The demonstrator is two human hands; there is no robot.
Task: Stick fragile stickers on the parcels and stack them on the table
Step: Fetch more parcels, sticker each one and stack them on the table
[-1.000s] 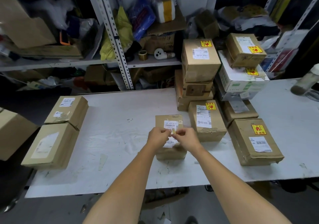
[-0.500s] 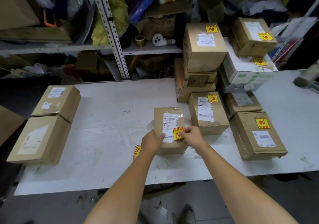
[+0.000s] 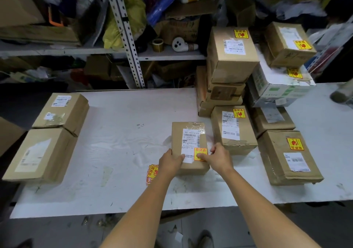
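Both hands clasp the parcel [image 3: 188, 146] — left hand [image 3: 170, 162], right hand [image 3: 219, 158] — its length running away; stickered stack [image 3: 233, 129] nearer the right.

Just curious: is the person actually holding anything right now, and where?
The left hand grips the small parcel at its near left corner; the right hand presses the yellow sticker onto it.

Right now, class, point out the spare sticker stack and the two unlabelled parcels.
Spare sticker stack [image 3: 152, 172], head view: top sticker's face.
Nearer unlabelled parcel [image 3: 38, 152], head view: top face.
Farther unlabelled parcel [image 3: 61, 108], head view: top face.
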